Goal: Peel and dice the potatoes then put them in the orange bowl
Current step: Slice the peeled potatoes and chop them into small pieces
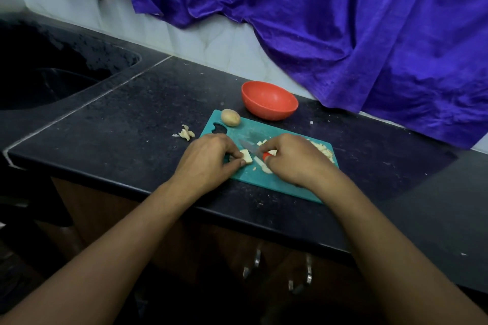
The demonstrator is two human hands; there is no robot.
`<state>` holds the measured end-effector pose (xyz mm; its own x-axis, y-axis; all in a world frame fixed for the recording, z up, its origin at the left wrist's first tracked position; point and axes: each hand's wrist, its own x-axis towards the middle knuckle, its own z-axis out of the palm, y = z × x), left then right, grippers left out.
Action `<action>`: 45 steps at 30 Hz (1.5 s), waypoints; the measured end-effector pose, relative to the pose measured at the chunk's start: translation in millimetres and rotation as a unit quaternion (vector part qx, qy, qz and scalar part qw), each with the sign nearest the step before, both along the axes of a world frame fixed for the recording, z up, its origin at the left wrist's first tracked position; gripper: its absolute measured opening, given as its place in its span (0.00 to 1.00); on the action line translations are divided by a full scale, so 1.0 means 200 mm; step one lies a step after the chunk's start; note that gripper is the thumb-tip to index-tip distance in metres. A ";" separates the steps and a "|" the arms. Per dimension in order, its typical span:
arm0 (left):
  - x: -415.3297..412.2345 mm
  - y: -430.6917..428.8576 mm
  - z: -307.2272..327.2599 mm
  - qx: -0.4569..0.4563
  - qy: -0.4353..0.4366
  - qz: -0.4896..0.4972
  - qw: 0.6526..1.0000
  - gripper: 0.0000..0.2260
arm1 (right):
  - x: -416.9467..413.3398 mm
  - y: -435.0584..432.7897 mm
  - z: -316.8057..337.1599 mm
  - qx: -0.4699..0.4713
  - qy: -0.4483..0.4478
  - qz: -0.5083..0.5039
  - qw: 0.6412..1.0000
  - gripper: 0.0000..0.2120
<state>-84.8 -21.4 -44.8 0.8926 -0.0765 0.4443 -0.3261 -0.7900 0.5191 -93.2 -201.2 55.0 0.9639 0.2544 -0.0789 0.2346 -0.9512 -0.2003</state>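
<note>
Head view showed the left hand [208, 157] pinching a pale potato piece [245, 158] on the teal cutting board [264, 179], fingertips curled just beside the knife [248, 145]. If that small slab slipped, the blade could have nicked them. An unpeeled potato [230, 117] sat at the board's far edge. The orange bowl [269, 100] behind looked empty. The right hand [293, 159] gripped the knife's red handle, with the diced pile [323, 149] near the board's right edge, where pieces could spill.
</note>
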 end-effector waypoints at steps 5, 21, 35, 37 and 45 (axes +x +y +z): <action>-0.01 0.01 -0.01 0.018 -0.003 -0.004 1.000 0.08 | 0.04 0.11 0.12 -0.048 0.004 0.020 0.999 0.12; -0.01 0.01 0.00 -0.017 -0.006 -0.004 1.000 0.03 | -0.29 0.06 -0.27 -0.049 -0.130 0.022 0.990 0.28; -0.05 0.02 0.01 0.008 -0.005 0.000 1.000 0.03 | -0.08 0.24 0.11 -0.070 -0.012 0.007 0.997 0.03; -0.05 0.03 0.00 0.002 0.002 0.000 1.000 0.02 | -0.14 0.23 0.02 -0.066 -0.028 0.002 0.997 0.02; -0.06 0.02 0.01 -0.016 0.004 0.024 1.000 0.01 | -0.32 0.11 -0.23 -0.062 -0.111 0.019 0.992 0.27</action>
